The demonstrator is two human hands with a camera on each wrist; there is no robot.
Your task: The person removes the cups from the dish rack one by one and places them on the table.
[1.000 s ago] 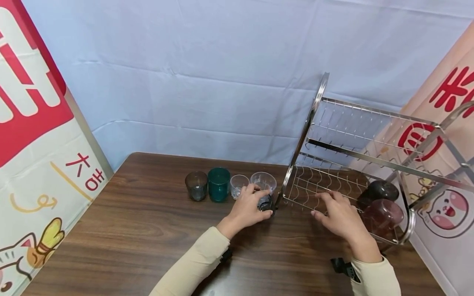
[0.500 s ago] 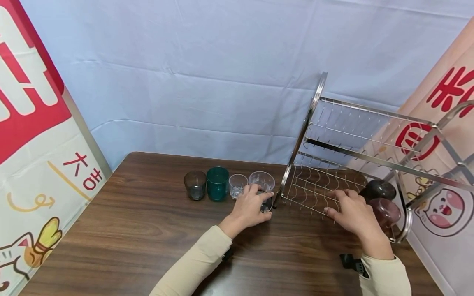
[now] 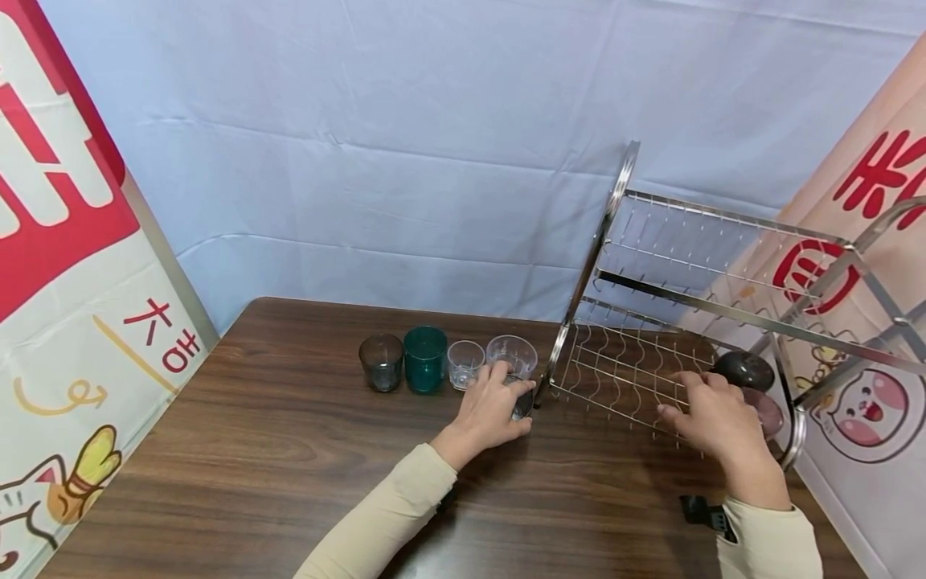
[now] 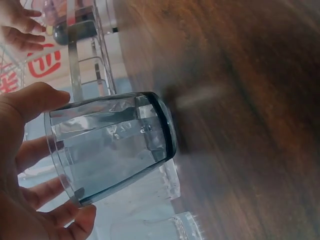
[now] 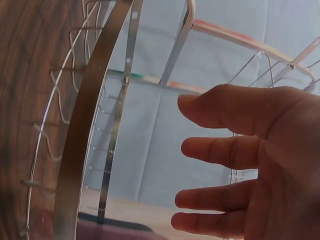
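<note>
A bluish-grey transparent glass stands upright on the table in the left wrist view. My left hand holds it from above, thumb on one side of the rim and fingers round the other. Over the lower tier of the metal dish rack hovers my right hand, fingers apart and nothing between them. Nearest to that hand are a black cup and a pink transparent cup, both bottom-up in the rack; the hand partly hides the pink one. Bare rack wires show beside my right fingers.
Left of the held glass stand a clear bowl-like glass, a small clear glass, a teal glass and a brown glass, in a row. The wooden table ends at a pale cloth backdrop.
My right hand has moved right across the rack toward the black and pink cups, now covering more of the pink one. My left hand has stayed at the bluish-grey glass with barely any shift.
</note>
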